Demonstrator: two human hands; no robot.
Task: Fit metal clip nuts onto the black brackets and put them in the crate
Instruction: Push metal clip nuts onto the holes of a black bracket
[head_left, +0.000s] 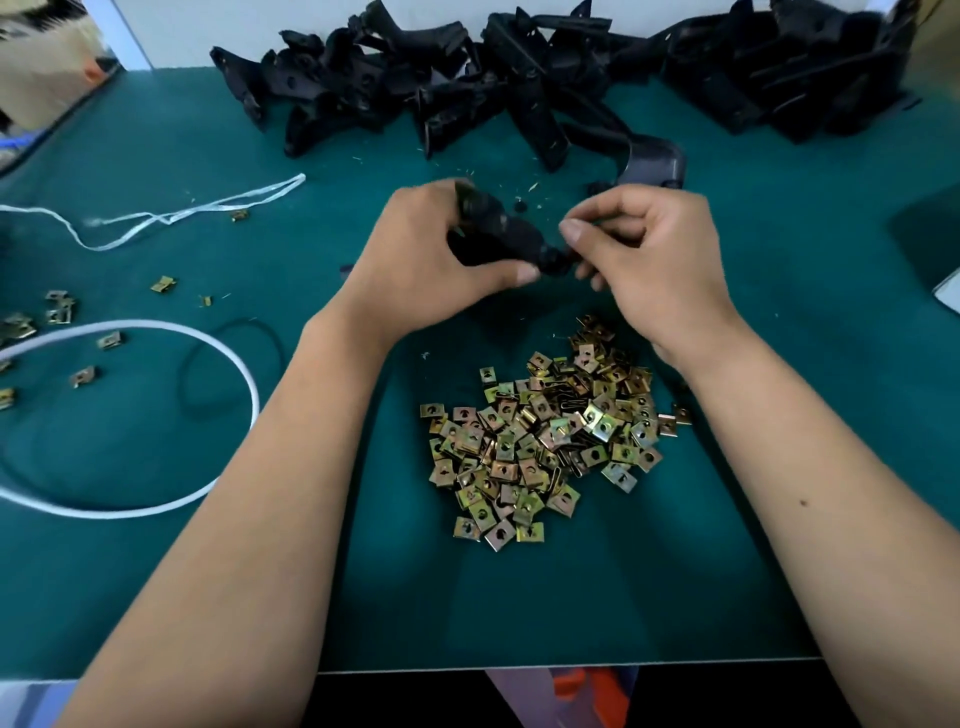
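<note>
Our left hand grips the black bracket above the clip nuts. Our right hand pinches its end. We should push straight and hold tight.

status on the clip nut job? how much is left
Done: nothing provable; no crate is in view. In hand: the left hand grips one black bracket while the right hand pinches at its end, likely seating a clip nut hidden by the fingers. Left: a big bracket pile at the back and a large heap of clip nuts on the green mat. Looks early.
</note>
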